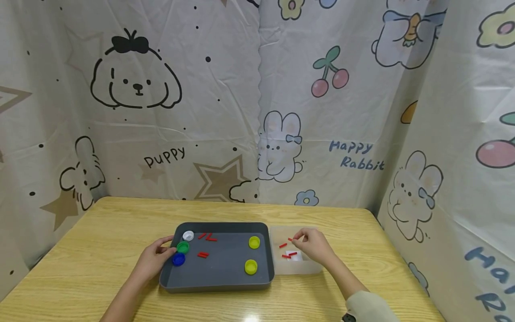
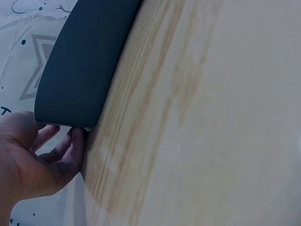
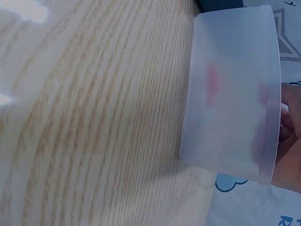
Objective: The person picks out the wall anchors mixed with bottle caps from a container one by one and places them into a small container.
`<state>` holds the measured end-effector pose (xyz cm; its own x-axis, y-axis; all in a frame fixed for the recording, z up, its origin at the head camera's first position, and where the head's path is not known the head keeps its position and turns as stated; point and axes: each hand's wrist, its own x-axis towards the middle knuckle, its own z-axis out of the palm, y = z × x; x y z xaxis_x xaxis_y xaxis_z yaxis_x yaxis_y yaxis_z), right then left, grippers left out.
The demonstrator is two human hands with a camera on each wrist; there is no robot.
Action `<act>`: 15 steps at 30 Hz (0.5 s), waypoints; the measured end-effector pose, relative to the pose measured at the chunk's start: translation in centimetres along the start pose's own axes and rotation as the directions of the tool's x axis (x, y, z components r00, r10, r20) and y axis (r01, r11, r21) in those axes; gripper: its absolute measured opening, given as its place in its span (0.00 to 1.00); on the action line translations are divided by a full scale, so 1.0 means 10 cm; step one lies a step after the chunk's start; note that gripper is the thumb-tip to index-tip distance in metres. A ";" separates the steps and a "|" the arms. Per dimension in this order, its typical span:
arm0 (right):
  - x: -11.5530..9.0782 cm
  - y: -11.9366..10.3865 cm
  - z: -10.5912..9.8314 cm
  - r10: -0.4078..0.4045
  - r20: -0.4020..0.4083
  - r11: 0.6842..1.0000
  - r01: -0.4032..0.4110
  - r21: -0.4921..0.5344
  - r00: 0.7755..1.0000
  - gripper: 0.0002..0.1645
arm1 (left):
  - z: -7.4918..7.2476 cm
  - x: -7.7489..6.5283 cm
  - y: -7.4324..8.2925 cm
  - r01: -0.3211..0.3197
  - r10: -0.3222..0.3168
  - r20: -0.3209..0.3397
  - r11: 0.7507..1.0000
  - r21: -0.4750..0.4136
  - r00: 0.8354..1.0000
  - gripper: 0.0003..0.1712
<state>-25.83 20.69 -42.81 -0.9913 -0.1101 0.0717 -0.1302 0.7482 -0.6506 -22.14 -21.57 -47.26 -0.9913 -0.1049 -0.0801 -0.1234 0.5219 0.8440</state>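
Observation:
My left hand (image 1: 152,259) holds the left side of a dark grey tray (image 1: 217,282), thumb over the rim beside a green round cap (image 1: 183,247). In the left wrist view its curled fingers (image 2: 77,146) touch the tray's outer wall (image 2: 89,61). My right hand (image 1: 315,245) is over a translucent plastic box (image 1: 299,268), where thumb and forefinger pinch a short red stick (image 1: 290,239). Several more red sticks (image 1: 283,245) lie in that box, around a white square piece (image 1: 297,257). In the right wrist view the box wall (image 3: 230,127) hides the fingertips.
Inside the tray, a white cap (image 1: 187,236) and a blue cap (image 1: 179,259) line up with the green one at left. Two yellow caps (image 1: 251,267) sit at right. Several red sticks (image 1: 203,255) lie between. A printed curtain (image 1: 225,112) stands behind the wooden table (image 1: 80,259).

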 end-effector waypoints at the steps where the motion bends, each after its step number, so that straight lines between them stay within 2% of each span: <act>1: 0.00 0.00 0.00 -0.001 -0.002 1.000 0.001 0.000 1.000 0.03 | 0.00 0.00 0.00 0.003 -0.003 0.001 1.000 -0.002 1.000 0.29; 15: 0.02 -0.06 -0.01 -0.011 -0.011 1.000 0.011 0.014 1.000 0.04 | 0.00 0.00 0.00 0.002 -0.002 0.001 1.000 -0.003 1.000 0.29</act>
<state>-25.94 20.29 -42.33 -0.9900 -0.1109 0.0875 -0.1410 0.7373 -0.6606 -22.18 -21.56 -47.31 -0.9911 -0.1049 -0.0820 -0.1250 0.5196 0.8452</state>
